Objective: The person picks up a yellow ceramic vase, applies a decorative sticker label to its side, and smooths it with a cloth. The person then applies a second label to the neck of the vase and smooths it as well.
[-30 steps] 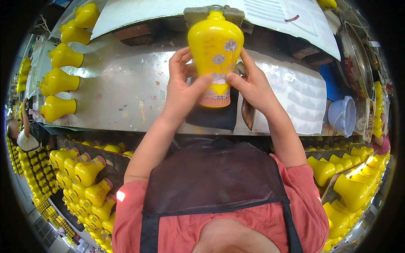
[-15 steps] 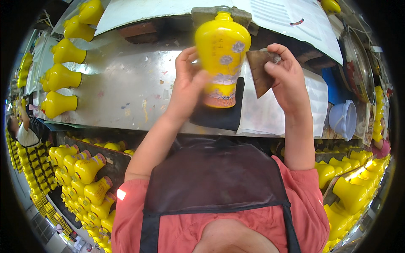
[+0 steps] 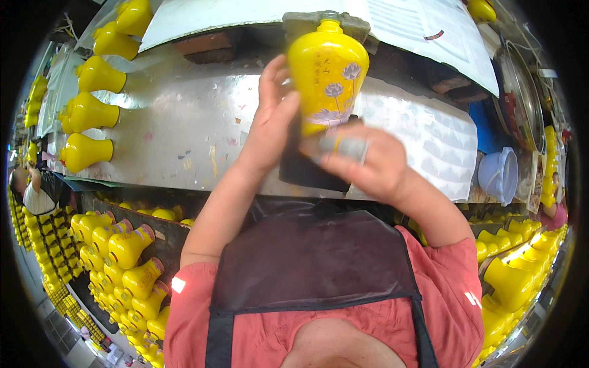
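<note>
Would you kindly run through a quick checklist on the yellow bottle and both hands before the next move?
1. Left hand on the yellow bottle: ok, palm and fingers on its left side.
2. Right hand in contact: ok, across the bottle's lower end, blurred.
3. Flower print readable: ok, faces the camera.
4. Dark pad beneath the bottle: ok.
5. Bottle mouth seated against the grey block: cannot tell.
6. What the right hand holds: cannot tell.

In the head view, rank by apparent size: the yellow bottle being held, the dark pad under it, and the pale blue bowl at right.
1. yellow bottle, though nearness to the camera inflates it
2. dark pad, partly hidden by the hands, so this is unsure
3. pale blue bowl
</note>
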### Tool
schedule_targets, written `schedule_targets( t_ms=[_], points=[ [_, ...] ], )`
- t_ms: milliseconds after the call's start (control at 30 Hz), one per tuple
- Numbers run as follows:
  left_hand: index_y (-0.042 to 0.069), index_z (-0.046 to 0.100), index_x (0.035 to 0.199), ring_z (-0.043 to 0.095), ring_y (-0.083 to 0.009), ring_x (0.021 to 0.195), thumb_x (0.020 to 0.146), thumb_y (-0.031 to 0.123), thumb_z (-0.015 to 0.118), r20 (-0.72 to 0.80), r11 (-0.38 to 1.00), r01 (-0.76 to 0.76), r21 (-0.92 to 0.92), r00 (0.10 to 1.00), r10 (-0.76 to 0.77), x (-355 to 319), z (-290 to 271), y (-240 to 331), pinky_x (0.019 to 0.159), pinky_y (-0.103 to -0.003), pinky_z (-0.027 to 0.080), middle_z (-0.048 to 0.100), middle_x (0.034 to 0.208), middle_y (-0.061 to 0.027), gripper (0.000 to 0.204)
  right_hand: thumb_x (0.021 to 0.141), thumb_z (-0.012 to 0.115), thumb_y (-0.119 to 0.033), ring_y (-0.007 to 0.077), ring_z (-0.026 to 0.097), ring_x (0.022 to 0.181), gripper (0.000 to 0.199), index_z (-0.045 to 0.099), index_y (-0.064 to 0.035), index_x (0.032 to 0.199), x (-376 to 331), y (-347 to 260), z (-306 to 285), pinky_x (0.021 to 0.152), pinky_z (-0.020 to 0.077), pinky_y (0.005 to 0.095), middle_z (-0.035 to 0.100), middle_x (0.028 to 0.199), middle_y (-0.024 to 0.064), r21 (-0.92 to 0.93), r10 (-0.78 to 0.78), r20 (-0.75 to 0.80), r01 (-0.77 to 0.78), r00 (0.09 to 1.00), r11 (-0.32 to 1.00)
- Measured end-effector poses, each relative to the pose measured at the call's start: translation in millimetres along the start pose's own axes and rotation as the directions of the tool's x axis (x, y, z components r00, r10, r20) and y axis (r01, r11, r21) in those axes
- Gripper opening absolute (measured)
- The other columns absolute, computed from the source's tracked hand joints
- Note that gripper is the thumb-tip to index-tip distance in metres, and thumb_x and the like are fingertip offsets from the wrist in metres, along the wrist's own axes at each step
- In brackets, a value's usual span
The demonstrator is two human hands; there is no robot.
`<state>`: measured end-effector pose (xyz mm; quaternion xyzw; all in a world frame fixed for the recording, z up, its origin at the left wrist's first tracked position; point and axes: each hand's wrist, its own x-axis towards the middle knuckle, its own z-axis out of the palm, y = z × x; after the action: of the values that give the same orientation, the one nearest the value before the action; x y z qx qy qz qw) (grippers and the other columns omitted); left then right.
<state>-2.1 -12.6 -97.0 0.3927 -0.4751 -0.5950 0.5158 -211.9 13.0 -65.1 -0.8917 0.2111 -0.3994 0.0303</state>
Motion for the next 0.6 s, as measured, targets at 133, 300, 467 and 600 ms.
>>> schedule_targets(
  t_ms=[133,300,467,600],
  points=[
    [0.014,0.005,0.168,0.042,-0.0267,0.144,0.11,0.031,0.053,0.057,0.992,-0.045,0.115,0.998,0.039,11,20,8,0.12,-0.042,0.035,0.038,0.16,-0.0152,0.077,0.079,0.081,-0.003,0.0248,0.073,0.081,0.034,0.076,-0.0101,0.112,-11,-6,-1,0.07,0.0597,0.0347,0.075,0.098,0.0093,0.029,0.207,-0.077,-0.206,0.975,0.978],
    [0.015,0.004,0.168,0.044,-0.0271,0.144,0.104,0.021,0.056,0.039,0.972,0.107,-0.208,0.994,-0.101,17,29,13,0.121,-0.043,0.036,0.041,0.157,-0.0123,0.083,0.081,0.084,0.003,0.0248,0.074,0.084,0.032,0.076,-0.006,0.11,5,36,-9,0.073,0.0595,0.0324,0.077,0.102,0.012,-0.095,0.473,-0.397,-0.548,0.787,0.831],
    [0.01,-0.009,0.167,0.048,-0.029,0.14,0.103,0.019,0.056,0.129,0.941,0.114,-0.318,0.989,-0.077,25,19,7,0.116,-0.043,0.042,0.042,0.154,-0.0158,0.091,0.073,0.076,-0.005,0.0283,0.074,0.09,0.028,0.077,-0.0126,0.1,-4,15,-9,0.072,0.0596,0.0353,0.076,0.099,0.0062,-0.105,0.123,-0.093,-0.132,0.988,0.986],
    [0.007,-0.002,0.167,0.04,-0.0318,0.146,0.107,0.026,0.05,0.005,0.997,-0.078,-0.012,0.997,0.078,14,23,-2,0.121,-0.044,0.035,0.033,0.16,-0.0179,0.082,0.077,0.079,0.003,0.0317,0.074,0.085,0.028,0.076,-0.0078,0.104,-20,-11,-13,0.072,0.0605,0.0373,0.075,0.099,0.0155,0.111,0.225,0.027,-0.226,0.974,0.968]
  ],
)
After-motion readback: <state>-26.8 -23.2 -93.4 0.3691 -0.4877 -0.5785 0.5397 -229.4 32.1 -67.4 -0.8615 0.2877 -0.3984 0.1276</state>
